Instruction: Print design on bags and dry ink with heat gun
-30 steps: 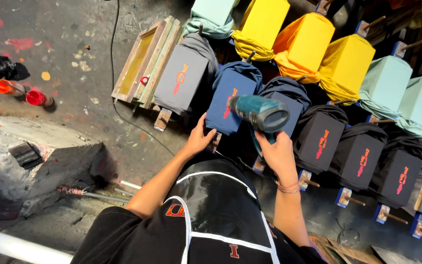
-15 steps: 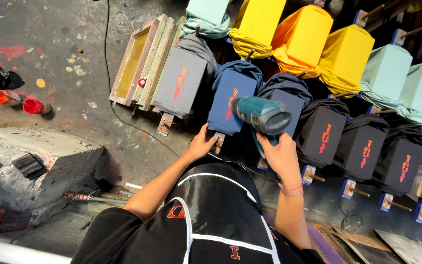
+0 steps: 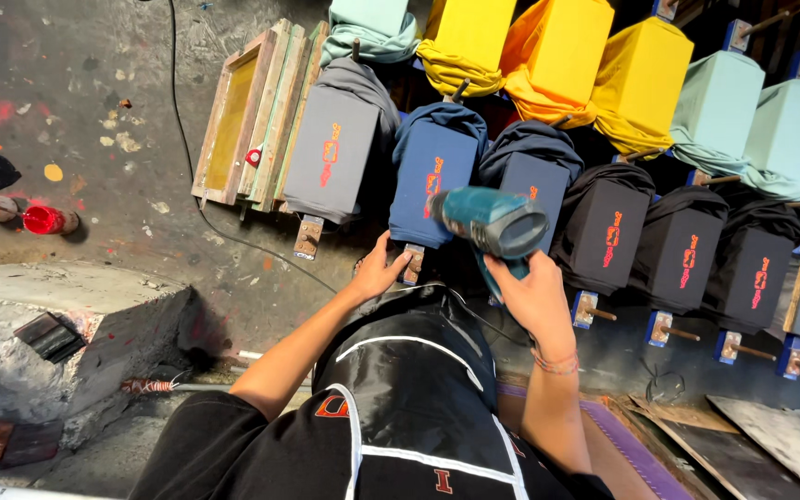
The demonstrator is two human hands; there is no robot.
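My right hand (image 3: 534, 298) grips the handle of a teal heat gun (image 3: 491, 220), whose nozzle points down at a blue shirt (image 3: 434, 176) stretched on a board with a red print. My left hand (image 3: 377, 271) rests on the near end of that board, by its metal bracket (image 3: 411, 262). A grey shirt on a board (image 3: 333, 150) lies to the left. A dark navy shirt (image 3: 527, 157) lies to the right, partly hidden by the gun.
More boards carry black printed shirts (image 3: 681, 250), yellow shirts (image 3: 557, 56) and mint shirts (image 3: 717, 106). Wooden screen frames (image 3: 252, 116) lean at the left. Red ink bottles (image 3: 43, 220) stand on the stained floor beside a concrete block (image 3: 67, 315). A cable (image 3: 182, 139) runs across the floor.
The view has drifted so the boards sit higher in frame. The heat gun has shifted slightly along the blue shirt. My left hand stays at the board's near end.
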